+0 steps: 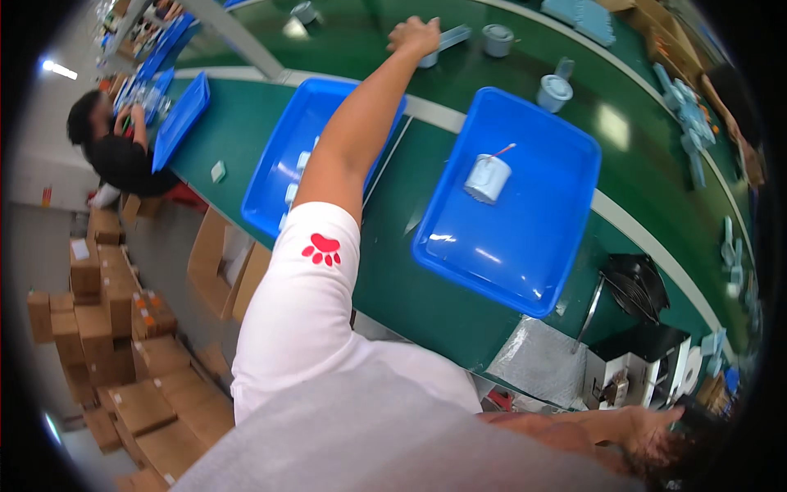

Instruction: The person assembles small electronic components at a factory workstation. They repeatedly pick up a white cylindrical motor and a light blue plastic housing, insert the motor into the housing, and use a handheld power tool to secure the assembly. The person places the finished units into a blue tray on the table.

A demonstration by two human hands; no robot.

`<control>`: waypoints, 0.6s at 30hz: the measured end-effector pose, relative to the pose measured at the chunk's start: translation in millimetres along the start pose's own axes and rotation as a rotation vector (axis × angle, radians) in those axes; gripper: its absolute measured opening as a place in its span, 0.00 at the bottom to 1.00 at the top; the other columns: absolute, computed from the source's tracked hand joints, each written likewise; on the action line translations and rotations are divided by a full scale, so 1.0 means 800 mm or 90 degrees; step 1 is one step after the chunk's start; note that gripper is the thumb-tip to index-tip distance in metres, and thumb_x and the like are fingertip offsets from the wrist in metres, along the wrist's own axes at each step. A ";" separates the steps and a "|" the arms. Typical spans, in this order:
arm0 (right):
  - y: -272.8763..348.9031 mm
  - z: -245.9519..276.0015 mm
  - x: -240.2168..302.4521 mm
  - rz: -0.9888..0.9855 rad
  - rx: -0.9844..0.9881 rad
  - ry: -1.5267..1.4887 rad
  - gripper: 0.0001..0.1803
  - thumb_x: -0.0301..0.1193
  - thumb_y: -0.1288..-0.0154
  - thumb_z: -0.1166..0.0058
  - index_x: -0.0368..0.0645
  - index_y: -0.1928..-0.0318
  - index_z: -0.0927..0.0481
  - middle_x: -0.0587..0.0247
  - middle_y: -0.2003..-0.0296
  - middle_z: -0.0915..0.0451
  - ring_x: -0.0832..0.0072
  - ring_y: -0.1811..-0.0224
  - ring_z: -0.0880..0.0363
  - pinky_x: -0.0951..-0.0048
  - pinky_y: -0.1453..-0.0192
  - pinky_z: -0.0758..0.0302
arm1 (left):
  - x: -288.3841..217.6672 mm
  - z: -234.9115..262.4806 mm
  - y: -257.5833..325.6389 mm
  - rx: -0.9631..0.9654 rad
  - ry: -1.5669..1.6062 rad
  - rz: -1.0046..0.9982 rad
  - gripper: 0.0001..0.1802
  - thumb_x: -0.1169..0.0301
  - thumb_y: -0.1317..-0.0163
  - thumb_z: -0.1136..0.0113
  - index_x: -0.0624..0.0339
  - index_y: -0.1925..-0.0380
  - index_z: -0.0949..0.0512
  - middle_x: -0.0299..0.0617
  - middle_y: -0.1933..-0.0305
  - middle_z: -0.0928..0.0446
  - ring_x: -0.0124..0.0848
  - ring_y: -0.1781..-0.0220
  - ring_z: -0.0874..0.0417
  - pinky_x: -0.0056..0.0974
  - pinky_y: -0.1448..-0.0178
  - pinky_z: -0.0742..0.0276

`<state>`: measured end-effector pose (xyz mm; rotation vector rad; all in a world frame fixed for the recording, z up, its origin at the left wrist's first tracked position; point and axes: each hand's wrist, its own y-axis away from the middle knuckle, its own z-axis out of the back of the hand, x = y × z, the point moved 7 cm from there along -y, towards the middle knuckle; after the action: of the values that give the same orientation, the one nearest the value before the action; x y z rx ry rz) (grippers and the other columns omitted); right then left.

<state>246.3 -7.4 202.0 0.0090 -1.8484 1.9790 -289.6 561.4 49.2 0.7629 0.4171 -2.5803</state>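
Observation:
My left arm stretches far across the bench to the green conveyor belt. There my left hand [416,37] is closed on a pale blue cup-shaped part with a flat handle [453,38]; the fingers hide much of it. Low at the right edge is my right hand [649,430], beside a dark object [697,420]; blur and shadow hide whether the fingers grip it. A blue tray [525,238] before me carries one pale cylindrical part [489,178] with a short red-tipped wire. Partly behind my left arm, another blue tray [270,176] holds several small white parts [292,193].
More cup-shaped parts [497,39] sit along the belt [590,115]. Right of the trays are a black bundle [635,285], a silvery bubble-wrap sheet [537,361] and an opened box [627,373]. A co-worker [123,156] sits at far left; cardboard boxes [156,402] are stacked on the floor.

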 end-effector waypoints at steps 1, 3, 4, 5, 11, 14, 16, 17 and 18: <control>0.012 0.002 -0.001 0.020 0.013 0.006 0.25 0.36 0.23 0.50 0.27 0.37 0.30 0.43 0.38 0.25 0.54 0.39 0.23 0.54 0.32 0.27 | -0.011 0.027 0.019 -0.091 -0.005 -0.131 0.32 0.43 0.34 0.44 0.54 0.39 0.22 0.57 0.34 0.25 0.54 0.34 0.24 0.61 0.33 0.30; 0.047 -0.018 0.041 0.017 0.104 -0.275 0.21 0.32 0.26 0.47 0.26 0.42 0.27 0.40 0.48 0.21 0.54 0.48 0.19 0.55 0.39 0.21 | -0.040 0.060 0.087 -0.041 0.014 -0.383 0.37 0.45 0.39 0.37 0.56 0.35 0.26 0.57 0.32 0.27 0.53 0.31 0.26 0.55 0.28 0.31; 0.055 -0.041 0.099 0.032 0.185 -0.451 0.19 0.30 0.27 0.47 0.25 0.45 0.26 0.41 0.52 0.19 0.55 0.50 0.17 0.56 0.41 0.20 | -0.056 0.069 0.132 0.092 0.044 -0.499 0.41 0.47 0.41 0.33 0.57 0.33 0.28 0.56 0.30 0.28 0.54 0.29 0.28 0.54 0.26 0.33; 0.065 -0.061 0.153 0.025 0.275 -0.600 0.17 0.28 0.27 0.47 0.25 0.48 0.24 0.41 0.56 0.17 0.56 0.53 0.16 0.56 0.43 0.18 | -0.067 0.057 0.192 0.378 0.160 -0.577 0.45 0.48 0.46 0.28 0.59 0.31 0.30 0.57 0.30 0.30 0.53 0.27 0.31 0.51 0.25 0.34; 0.132 -0.124 0.268 -0.141 0.616 -0.809 0.10 0.14 0.29 0.49 0.28 0.50 0.19 0.53 0.59 0.16 0.72 0.57 0.17 0.73 0.47 0.22 | -0.034 0.068 0.361 0.375 0.126 -0.730 0.45 0.52 0.53 0.21 0.59 0.37 0.28 0.60 0.38 0.24 0.54 0.26 0.32 0.59 0.22 0.41; 0.133 -0.119 0.310 -0.135 0.659 -0.854 0.10 0.15 0.28 0.48 0.29 0.50 0.19 0.54 0.60 0.16 0.73 0.57 0.17 0.74 0.48 0.21 | -0.014 0.129 0.419 0.512 0.197 -0.521 0.42 0.56 0.46 0.22 0.60 0.35 0.31 0.58 0.41 0.23 0.49 0.31 0.25 0.53 0.27 0.31; 0.144 -0.117 0.346 -0.168 0.670 -0.896 0.10 0.16 0.28 0.47 0.30 0.49 0.19 0.55 0.61 0.15 0.73 0.57 0.16 0.74 0.48 0.21 | 0.040 0.165 0.462 0.607 0.465 -0.375 0.40 0.59 0.40 0.26 0.61 0.33 0.34 0.54 0.41 0.23 0.44 0.35 0.22 0.48 0.31 0.26; 0.156 -0.122 0.367 -0.186 0.717 -0.917 0.10 0.17 0.29 0.46 0.31 0.49 0.18 0.56 0.61 0.15 0.74 0.57 0.16 0.74 0.49 0.21 | 0.066 0.182 0.488 0.645 0.597 -0.293 0.39 0.61 0.37 0.27 0.62 0.32 0.36 0.52 0.41 0.24 0.41 0.37 0.20 0.45 0.33 0.23; 0.168 -0.131 0.392 -0.204 0.751 -0.937 0.11 0.18 0.29 0.44 0.32 0.49 0.18 0.58 0.62 0.14 0.75 0.58 0.16 0.74 0.50 0.20 | 0.093 0.178 0.519 0.692 0.831 -0.221 0.38 0.66 0.32 0.32 0.62 0.29 0.41 0.48 0.39 0.25 0.36 0.39 0.19 0.40 0.38 0.19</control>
<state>-50.1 184.7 154.2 2.3513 -0.5756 2.5863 -216.2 122.5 53.6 2.8967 -0.6817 -2.0138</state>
